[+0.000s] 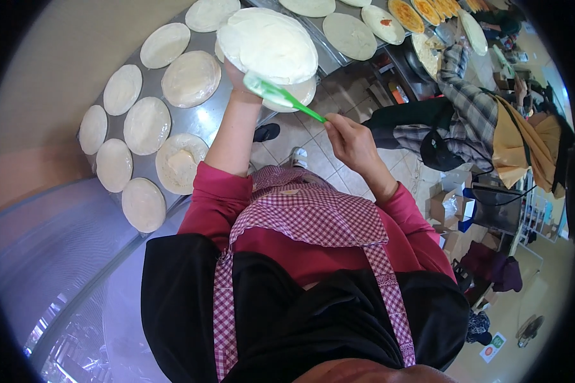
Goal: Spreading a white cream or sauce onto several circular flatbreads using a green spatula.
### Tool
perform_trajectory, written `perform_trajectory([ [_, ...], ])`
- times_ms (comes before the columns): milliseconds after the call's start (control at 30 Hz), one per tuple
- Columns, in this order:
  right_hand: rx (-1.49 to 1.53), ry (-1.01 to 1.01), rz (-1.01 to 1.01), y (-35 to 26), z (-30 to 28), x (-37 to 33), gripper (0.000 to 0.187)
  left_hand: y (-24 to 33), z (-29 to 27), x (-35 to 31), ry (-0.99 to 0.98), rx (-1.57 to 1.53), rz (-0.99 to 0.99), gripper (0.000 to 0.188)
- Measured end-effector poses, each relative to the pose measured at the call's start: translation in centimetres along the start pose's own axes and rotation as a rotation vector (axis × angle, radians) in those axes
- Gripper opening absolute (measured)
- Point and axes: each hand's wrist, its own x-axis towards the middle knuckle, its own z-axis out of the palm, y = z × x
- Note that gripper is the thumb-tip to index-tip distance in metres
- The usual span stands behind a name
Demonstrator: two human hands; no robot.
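The disc (268,45) is round and pale, its upper face thick with a white spread that runs nearly to the rim. It rests on the left hand (234,75), spread side up, over the table (204,117) near its edge. The spatula (295,104), bright green in the handle, slants out of the right hand (351,142); its white-smeared blade sits by the disc's near rim, whether touching I can't tell.
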Motion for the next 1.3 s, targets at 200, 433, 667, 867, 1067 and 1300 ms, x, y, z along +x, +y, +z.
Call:
perform_trajectory([
  [200,0.065,0.113,0.265,0.8,1.4,-0.6,0.010,0.4,1.4,-0.1,-0.077,-0.244,0.083,0.069],
  [433,0.181,0.055,0.146,-2.2,2.9,-1.4,0.009,-0.2,-1.8,0.2,-0.049,-0.305,0.104,0.073],
  [667,0.198,0.129,0.366,0.1,2.4,-0.8,0.013,-0.2,-0.8,-0.2,-0.028,-0.358,0.153,0.066],
  [867,0.218,0.040,0.204,-2.9,3.7,-1.1,0.008,0.3,-1.0,-0.1,-0.147,-0.292,0.158,0.063],
  [1067,0.295,0.096,0.242,-4.1,0.9,1.1,0.012,0.6,1.7,-0.4,0.280,0.189,0.213,0.071],
  [1300,0.253,0.204,0.377,-0.6,-2.8,5.2,0.019,0.4,2.4,-0.9,-0.072,-0.253,0.106,0.066],
])
